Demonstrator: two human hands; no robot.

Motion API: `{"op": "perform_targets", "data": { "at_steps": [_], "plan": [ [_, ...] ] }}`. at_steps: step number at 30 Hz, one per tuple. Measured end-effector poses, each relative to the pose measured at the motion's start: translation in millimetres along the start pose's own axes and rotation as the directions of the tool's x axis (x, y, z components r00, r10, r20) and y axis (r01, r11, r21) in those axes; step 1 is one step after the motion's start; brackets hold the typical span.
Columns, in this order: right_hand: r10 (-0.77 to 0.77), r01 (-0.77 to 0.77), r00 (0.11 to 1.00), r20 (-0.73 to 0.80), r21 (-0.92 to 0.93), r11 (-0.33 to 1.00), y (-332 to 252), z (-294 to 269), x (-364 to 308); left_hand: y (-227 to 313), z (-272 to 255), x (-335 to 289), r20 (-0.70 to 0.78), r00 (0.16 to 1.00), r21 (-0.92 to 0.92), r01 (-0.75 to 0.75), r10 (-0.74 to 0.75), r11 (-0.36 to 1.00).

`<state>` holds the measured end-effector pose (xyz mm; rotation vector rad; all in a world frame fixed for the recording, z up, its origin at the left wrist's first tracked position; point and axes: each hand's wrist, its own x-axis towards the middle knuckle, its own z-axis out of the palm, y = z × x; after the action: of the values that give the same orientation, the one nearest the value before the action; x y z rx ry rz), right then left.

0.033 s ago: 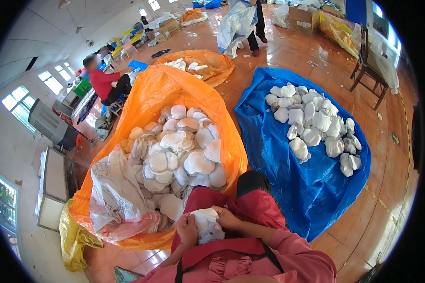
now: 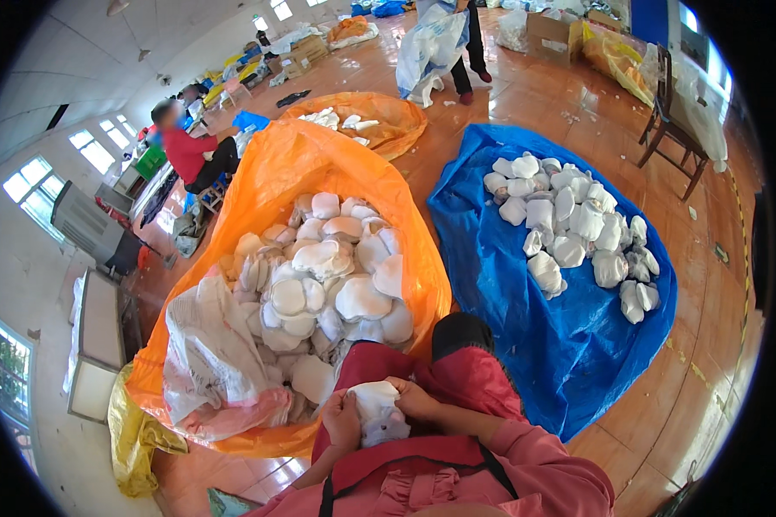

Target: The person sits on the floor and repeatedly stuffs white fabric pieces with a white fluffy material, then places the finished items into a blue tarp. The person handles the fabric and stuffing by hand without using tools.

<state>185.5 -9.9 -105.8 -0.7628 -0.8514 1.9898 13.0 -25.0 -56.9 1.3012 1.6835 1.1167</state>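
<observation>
Over my lap, a soft white fabric piece point(image 2: 374, 397) with a grey lower part hangs between my two hands. My left hand point(image 2: 342, 420) pinches its left edge, and my right hand point(image 2: 415, 401) grips its upper right edge. The kind of piece is not clear. Ahead and to the left, an orange sheet-like sack point(image 2: 295, 155) lies spread around a heap of flat, rounded white and grey fabric pieces point(image 2: 319, 258). To my right is a blue sheet point(image 2: 526, 345), which carries a smaller pile of plump white and grey pieces point(image 2: 586, 220).
A white woven sack point(image 2: 211, 345) droops over the orange sack's near left side. Yellow sheeting point(image 2: 138, 439) lies at the left. Further off, a person in red point(image 2: 190, 151) sits and another stands with a pale sack point(image 2: 431, 47). A wooden chair point(image 2: 672, 129) stands far right.
</observation>
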Motion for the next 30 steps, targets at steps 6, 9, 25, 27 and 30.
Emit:
{"op": "perform_targets", "data": {
  "at_steps": [6,9,25,27,30],
  "plan": [
    [0.017,-0.008,0.998,0.065,-0.143,0.990,-1.8,-12.8,1.3,-8.6,0.3,7.4,0.047,0.992,0.097,-0.119,0.115,0.988],
    [0.000,0.018,0.997,0.078,-0.228,0.973,1.7,-15.4,6.5,24.9,-1.2,9.4,0.111,0.982,0.155,-0.170,0.154,0.973],
    [-0.553,0.525,0.832,0.034,-0.368,0.767,6.8,-6.1,-2.7,11.1,-14.7,2.9,0.637,0.654,0.149,0.414,-0.408,0.898],
    [-0.466,0.425,0.880,-0.092,-0.287,0.858,25.0,-6.6,-1.4,24.9,-12.5,-4.4,0.659,0.594,0.183,0.469,-0.461,0.864],
    [-0.432,0.417,0.875,-0.219,-0.111,0.902,37.0,1.2,-0.9,-7.7,-16.1,-11.2,0.707,0.614,0.234,0.266,-0.351,0.935]
  ]
}}
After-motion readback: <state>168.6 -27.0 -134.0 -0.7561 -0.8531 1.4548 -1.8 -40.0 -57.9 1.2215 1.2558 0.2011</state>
